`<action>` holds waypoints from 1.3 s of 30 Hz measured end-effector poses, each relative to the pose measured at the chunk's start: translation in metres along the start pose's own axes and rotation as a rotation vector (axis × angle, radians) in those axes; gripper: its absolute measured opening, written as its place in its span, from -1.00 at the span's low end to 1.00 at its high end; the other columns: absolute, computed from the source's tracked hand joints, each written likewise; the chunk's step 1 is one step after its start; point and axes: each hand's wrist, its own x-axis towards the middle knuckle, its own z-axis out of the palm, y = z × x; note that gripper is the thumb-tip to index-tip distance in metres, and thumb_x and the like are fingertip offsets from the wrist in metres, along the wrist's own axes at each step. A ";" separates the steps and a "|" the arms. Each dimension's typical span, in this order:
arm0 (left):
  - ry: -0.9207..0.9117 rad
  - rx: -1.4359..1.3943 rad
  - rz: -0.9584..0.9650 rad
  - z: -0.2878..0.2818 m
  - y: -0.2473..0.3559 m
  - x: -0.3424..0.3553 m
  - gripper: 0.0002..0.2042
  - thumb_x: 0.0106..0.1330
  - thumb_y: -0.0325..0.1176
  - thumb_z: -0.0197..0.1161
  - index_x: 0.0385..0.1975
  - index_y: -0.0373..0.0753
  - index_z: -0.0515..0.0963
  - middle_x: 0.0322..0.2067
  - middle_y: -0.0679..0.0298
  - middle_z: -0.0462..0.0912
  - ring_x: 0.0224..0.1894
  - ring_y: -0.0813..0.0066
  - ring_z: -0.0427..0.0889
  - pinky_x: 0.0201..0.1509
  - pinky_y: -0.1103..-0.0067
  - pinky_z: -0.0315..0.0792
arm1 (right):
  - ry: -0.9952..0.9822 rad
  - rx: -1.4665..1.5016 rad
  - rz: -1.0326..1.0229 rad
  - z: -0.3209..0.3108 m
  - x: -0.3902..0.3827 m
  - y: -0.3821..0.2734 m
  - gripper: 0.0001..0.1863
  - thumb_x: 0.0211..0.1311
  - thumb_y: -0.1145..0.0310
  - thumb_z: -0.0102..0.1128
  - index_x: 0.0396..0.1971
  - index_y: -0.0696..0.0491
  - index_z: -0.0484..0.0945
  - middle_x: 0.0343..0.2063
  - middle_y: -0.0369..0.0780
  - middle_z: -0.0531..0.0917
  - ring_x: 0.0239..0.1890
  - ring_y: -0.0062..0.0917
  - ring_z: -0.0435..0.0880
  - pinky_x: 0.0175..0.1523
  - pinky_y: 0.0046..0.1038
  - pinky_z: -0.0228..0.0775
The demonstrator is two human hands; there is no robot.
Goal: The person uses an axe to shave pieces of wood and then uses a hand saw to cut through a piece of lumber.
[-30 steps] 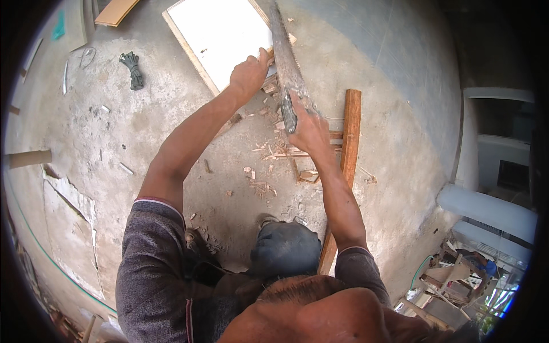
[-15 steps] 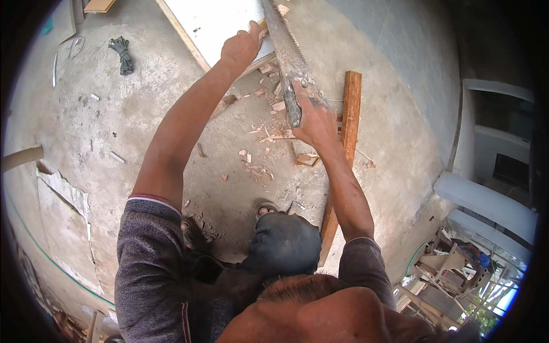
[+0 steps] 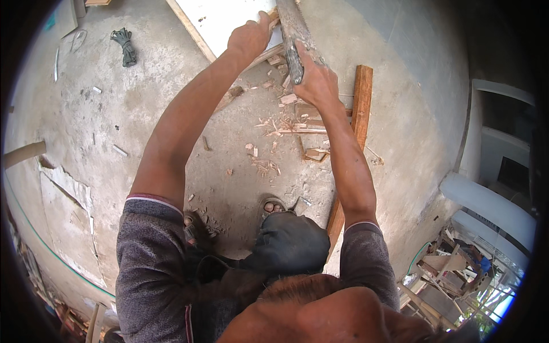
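My right hand [image 3: 318,81] is closed around the dark, worn handle of a handsaw [image 3: 294,27]. The toothed blade points away from me, and its far end is cut off by the top edge of the view. Just left of the blade, my left hand [image 3: 249,39] is closed on a narrow strip of wood [image 3: 275,18] at the near right corner of a white-topped, wood-edged panel [image 3: 220,22]. The blade lies against or right beside this strip; the exact contact is hard to make out.
Wood chips and offcuts [image 3: 269,166] litter the concrete floor below my hands. A long brown timber [image 3: 361,103] lies to the right, partly behind my right forearm. A bundled dark rope [image 3: 124,47] lies at the far left. Scrap wood [image 3: 452,268] is piled at the lower right.
My right hand has pushed the saw forward, away from me, along the strip. My left hand keeps its hold at the panel's corner. The whole view has shifted slightly.
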 end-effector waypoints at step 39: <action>-0.031 -0.045 0.022 0.009 0.013 -0.027 -0.52 0.41 -0.10 -0.01 0.15 -0.33 0.18 -0.31 -0.15 0.62 -0.29 -0.07 0.68 -0.26 0.25 0.61 | 0.277 0.079 -0.005 0.045 -0.030 0.025 -0.07 -0.07 0.23 0.32 0.39 -0.20 0.12 -0.04 0.01 0.60 -0.08 -0.04 0.63 0.07 -0.20 0.47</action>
